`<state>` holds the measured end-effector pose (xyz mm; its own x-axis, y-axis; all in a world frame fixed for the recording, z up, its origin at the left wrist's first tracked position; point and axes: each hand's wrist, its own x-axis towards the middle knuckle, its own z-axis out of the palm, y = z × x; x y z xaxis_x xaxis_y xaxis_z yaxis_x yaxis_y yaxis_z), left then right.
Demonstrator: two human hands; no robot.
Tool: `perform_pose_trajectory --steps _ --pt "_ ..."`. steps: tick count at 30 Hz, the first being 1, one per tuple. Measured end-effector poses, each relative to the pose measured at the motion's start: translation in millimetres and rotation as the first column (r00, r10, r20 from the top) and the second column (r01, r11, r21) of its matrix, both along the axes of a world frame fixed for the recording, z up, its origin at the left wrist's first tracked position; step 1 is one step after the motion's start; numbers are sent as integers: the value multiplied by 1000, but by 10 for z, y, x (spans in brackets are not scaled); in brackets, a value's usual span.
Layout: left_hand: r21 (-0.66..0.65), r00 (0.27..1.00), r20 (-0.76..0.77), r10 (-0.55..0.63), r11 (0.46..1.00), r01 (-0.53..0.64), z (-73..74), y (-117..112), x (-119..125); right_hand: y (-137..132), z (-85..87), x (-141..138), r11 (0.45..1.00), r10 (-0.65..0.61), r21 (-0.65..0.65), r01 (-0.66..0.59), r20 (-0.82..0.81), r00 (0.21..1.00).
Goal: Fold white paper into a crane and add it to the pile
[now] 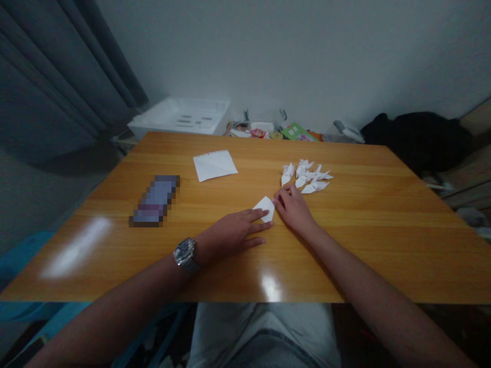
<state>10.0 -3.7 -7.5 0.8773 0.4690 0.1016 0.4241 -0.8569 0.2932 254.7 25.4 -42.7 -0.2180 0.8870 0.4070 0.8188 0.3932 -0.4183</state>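
Note:
A small folded piece of white paper [265,204] lies on the wooden table in front of me. My left hand [245,230], with a metal watch [184,252] on its wrist, rests flat with fingers spread, and some fingertips press on the paper. At the paper's right edge, the fingers of my right hand [290,205] are curled and pinched together on it. Just beyond that hand sits a group of several folded paper cranes [307,176]. A white sheet [215,165] with a torn, perforated edge lies farther back on the left.
On the table's left lies a blurred-out rectangular thing like a phone [155,201]. Behind the far table edge are a white plastic tray [184,115], a green package [299,133] and other small items. A black cloth heap [418,138] is at the right.

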Motion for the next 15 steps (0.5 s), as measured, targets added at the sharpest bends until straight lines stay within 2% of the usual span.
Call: perform_pose_trajectory --steps 4,10,15 --pt "4 1000 11 7 1000 -8 -3 10 -16 3 -14 13 1000 12 4 -12 -17 1000" --pt "65 1000 -12 28 997 -28 -4 -12 22 -68 53 76 994 109 11 -109 -142 984" --pt "77 999 -7 48 996 -47 37 -27 63 -125 96 125 971 238 -11 -240 -76 968"
